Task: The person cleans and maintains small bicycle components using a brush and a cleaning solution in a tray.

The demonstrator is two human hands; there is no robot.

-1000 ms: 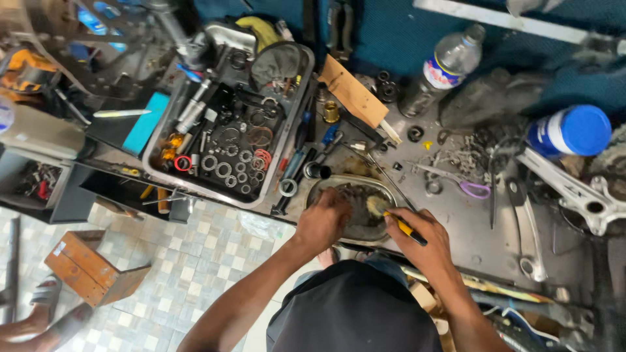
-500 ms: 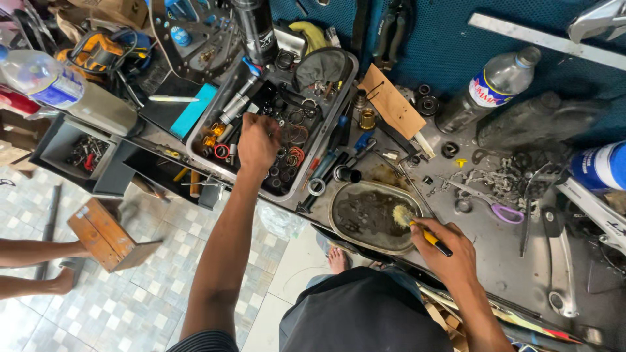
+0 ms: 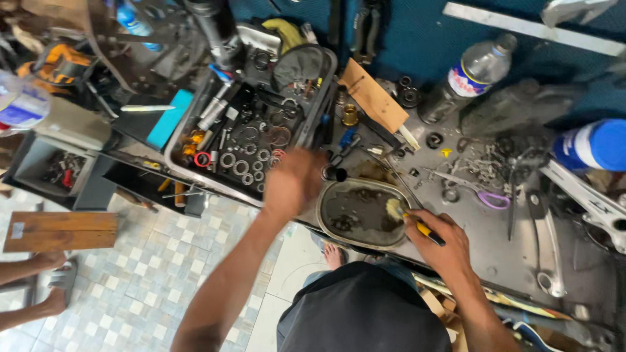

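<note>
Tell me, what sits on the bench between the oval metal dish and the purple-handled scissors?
In the head view, between the oval metal dish and the purple-handled scissors, a small dark metal ring lies on the grey benchtop; other bits are too small to tell.

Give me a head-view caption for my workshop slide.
Right hand holds a small brush over an oval metal dish; blurred left hand beside a parts tray.

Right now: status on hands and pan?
Left hand blurred, between parts tray and oval pan. Right hand holds brush in pan. Nothing blocking.
</note>
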